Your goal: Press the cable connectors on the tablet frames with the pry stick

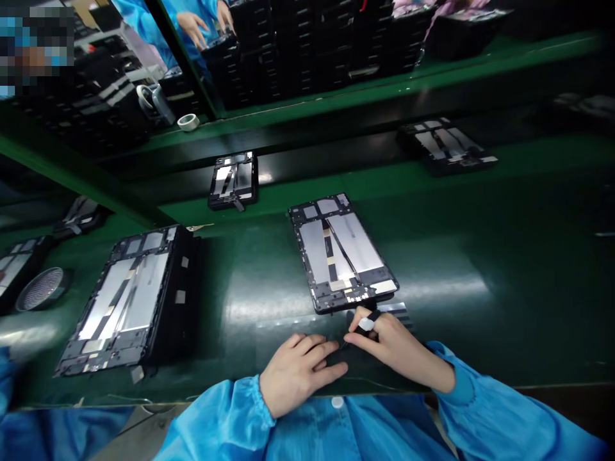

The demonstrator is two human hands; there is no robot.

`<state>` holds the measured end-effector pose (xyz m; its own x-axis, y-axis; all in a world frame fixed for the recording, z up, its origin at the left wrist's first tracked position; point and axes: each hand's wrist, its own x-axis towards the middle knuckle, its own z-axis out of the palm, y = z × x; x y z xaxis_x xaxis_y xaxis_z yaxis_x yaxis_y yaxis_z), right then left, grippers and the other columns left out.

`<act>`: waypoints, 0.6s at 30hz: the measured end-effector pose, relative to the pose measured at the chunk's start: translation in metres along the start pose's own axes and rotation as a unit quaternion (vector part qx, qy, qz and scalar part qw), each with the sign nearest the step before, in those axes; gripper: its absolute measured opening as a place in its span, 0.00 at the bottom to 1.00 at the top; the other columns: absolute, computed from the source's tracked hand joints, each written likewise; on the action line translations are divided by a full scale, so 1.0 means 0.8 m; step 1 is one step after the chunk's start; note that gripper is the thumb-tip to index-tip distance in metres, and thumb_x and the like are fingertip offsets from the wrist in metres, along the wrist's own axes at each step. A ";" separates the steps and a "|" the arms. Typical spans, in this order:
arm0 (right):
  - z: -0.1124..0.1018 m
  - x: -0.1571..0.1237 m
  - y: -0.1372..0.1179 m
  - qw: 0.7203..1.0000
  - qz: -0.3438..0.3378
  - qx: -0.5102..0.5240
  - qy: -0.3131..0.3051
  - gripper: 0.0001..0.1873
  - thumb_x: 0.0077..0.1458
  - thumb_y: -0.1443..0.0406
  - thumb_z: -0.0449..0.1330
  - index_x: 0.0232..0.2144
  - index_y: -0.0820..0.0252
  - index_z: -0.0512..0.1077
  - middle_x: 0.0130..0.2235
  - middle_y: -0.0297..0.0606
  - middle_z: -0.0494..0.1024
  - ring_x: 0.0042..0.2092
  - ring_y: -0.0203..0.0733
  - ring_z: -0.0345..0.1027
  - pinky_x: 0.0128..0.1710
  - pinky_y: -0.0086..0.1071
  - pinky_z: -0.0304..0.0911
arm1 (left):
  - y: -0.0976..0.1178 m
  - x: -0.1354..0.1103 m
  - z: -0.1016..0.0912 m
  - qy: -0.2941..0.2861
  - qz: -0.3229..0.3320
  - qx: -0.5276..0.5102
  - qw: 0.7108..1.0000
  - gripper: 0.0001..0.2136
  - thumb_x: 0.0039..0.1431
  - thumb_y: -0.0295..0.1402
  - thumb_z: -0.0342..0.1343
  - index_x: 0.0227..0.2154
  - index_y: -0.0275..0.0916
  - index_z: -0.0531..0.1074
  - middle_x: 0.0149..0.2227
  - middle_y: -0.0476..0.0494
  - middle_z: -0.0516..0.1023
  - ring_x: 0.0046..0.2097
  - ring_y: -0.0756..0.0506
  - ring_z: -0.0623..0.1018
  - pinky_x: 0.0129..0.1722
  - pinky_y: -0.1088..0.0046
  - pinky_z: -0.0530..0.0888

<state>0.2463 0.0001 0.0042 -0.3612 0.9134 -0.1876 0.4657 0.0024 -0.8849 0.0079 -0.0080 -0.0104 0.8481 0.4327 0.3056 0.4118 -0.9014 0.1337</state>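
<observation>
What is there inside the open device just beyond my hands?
Inside the device, a silvery surface, a dark ribbon cable with tan patches and a thin dark strip are visible, with black parts at both ends. Whatever lies beneath them is covered.

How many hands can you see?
4: the left hand and right hand, just below the middle tablet; across the bench, top left, one co-worker's hand and another hand by a black stack. Others may be hidden.
</observation>
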 end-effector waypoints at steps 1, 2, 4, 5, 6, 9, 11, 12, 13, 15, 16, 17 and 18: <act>-0.001 -0.001 0.001 1.000 0.002 0.028 0.000 0.10 0.62 0.59 0.59 0.30 0.57 0.71 0.30 0.33 0.76 0.32 0.41 0.72 0.33 0.32 0.65 | 0.001 0.000 0.000 0.002 -0.004 -0.003 1.000 0.16 0.67 0.23 0.50 0.53 0.48 0.72 0.53 0.48 0.75 0.51 0.44 0.72 0.42 0.68 0.69; -0.004 -0.001 0.002 0.998 0.002 0.062 0.004 0.11 0.62 0.58 0.58 0.30 0.57 0.71 0.30 0.34 0.75 0.31 0.40 0.72 0.32 0.31 0.66 | 0.001 0.000 -0.001 0.005 -0.007 -0.007 1.000 0.16 0.67 0.23 0.50 0.52 0.48 0.72 0.53 0.48 0.75 0.51 0.44 0.73 0.41 0.68 0.69; -0.016 0.002 -0.001 0.991 0.003 0.132 0.023 0.14 0.61 0.56 0.57 0.29 0.58 0.70 0.29 0.34 0.74 0.29 0.39 0.72 0.29 0.30 0.68 | 0.002 0.002 -0.004 0.018 -0.018 -0.025 0.999 0.15 0.67 0.24 0.50 0.51 0.48 0.73 0.52 0.48 0.76 0.50 0.45 0.73 0.41 0.68 0.69; -0.024 0.007 -0.006 0.987 0.005 0.156 0.036 0.15 0.60 0.54 0.58 0.28 0.58 0.70 0.29 0.35 0.74 0.28 0.38 0.72 0.28 0.29 0.69 | 0.001 0.004 -0.007 0.028 -0.026 -0.038 0.999 0.14 0.68 0.25 0.50 0.51 0.47 0.73 0.51 0.47 0.76 0.48 0.45 0.74 0.41 0.69 0.69; -0.034 0.013 -0.012 0.984 0.008 0.170 0.048 0.16 0.59 0.53 0.59 0.28 0.58 0.69 0.29 0.35 0.75 0.27 0.37 0.72 0.27 0.29 0.69 | 0.000 0.006 -0.010 0.042 -0.037 -0.050 0.997 0.13 0.68 0.26 0.50 0.50 0.46 0.73 0.50 0.47 0.77 0.47 0.46 0.74 0.40 0.69 0.69; -0.060 0.044 -0.035 0.981 0.028 0.185 0.041 0.18 0.54 0.50 0.63 0.27 0.57 0.66 0.26 0.35 0.77 0.27 0.39 0.74 0.25 0.28 0.69 | -0.012 0.016 -0.021 0.104 -0.076 -0.061 0.990 0.11 0.67 0.26 0.52 0.49 0.40 0.73 0.46 0.44 0.78 0.44 0.47 0.75 0.38 0.71 0.69; -0.069 0.068 -0.048 0.981 0.047 0.189 0.002 0.20 0.52 0.50 0.65 0.28 0.57 0.65 0.23 0.34 0.77 0.26 0.40 0.76 0.22 0.27 0.69 | -0.023 0.024 -0.025 0.142 -0.098 -0.039 0.984 0.10 0.66 0.25 0.54 0.48 0.38 0.73 0.45 0.43 0.79 0.43 0.47 0.74 0.40 0.70 0.70; -0.071 0.079 -0.052 0.980 0.057 0.187 -0.019 0.20 0.51 0.50 0.65 0.29 0.58 0.65 0.22 0.34 0.77 0.26 0.41 0.76 0.21 0.27 0.68 | -0.028 0.027 -0.025 0.156 -0.105 -0.025 0.982 0.10 0.65 0.25 0.54 0.48 0.37 0.73 0.45 0.43 0.79 0.43 0.46 0.74 0.41 0.69 0.71; -0.071 0.088 -0.054 0.980 0.065 0.183 -0.039 0.20 0.51 0.50 0.65 0.29 0.58 0.65 0.22 0.34 0.77 0.25 0.41 0.76 0.20 0.26 0.68 | -0.033 0.029 -0.024 0.164 -0.110 -0.011 0.980 0.10 0.65 0.25 0.55 0.48 0.37 0.73 0.45 0.43 0.79 0.44 0.46 0.74 0.42 0.69 0.71; -0.069 0.101 -0.054 0.979 0.077 0.176 -0.070 0.19 0.52 0.51 0.65 0.30 0.59 0.66 0.23 0.35 0.78 0.25 0.40 0.76 0.19 0.25 0.67 | -0.039 0.032 -0.020 0.171 -0.113 0.006 0.979 0.10 0.65 0.25 0.55 0.47 0.37 0.73 0.44 0.43 0.79 0.44 0.45 0.74 0.42 0.69 0.71; -0.067 0.105 -0.053 0.978 0.079 0.175 -0.079 0.19 0.52 0.51 0.65 0.30 0.59 0.66 0.23 0.35 0.79 0.25 0.40 0.76 0.19 0.25 0.67 | -0.041 0.033 -0.018 0.171 -0.114 0.008 0.979 0.10 0.65 0.25 0.55 0.47 0.37 0.73 0.44 0.43 0.80 0.44 0.46 0.74 0.42 0.69 0.72; -0.066 0.107 -0.052 0.978 0.080 0.175 -0.085 0.18 0.52 0.51 0.65 0.30 0.59 0.66 0.24 0.36 0.79 0.25 0.40 0.77 0.18 0.25 0.67 | -0.042 0.033 -0.015 0.170 -0.115 0.008 0.979 0.10 0.65 0.25 0.55 0.47 0.37 0.73 0.44 0.43 0.80 0.43 0.46 0.74 0.42 0.69 0.72; -0.065 0.109 -0.050 0.977 0.081 0.174 -0.090 0.18 0.52 0.52 0.65 0.30 0.59 0.66 0.24 0.36 0.79 0.25 0.40 0.77 0.19 0.25 0.68 | -0.043 0.032 -0.013 0.171 -0.116 0.007 0.979 0.09 0.65 0.25 0.55 0.47 0.37 0.74 0.44 0.44 0.80 0.43 0.46 0.74 0.42 0.69 0.72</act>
<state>0.2384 0.1008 0.0456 -0.4559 0.8045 -0.3806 0.2357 -0.3032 -0.9233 0.0121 0.0338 0.0028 0.5721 0.5937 0.5659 0.5856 -0.7787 0.2250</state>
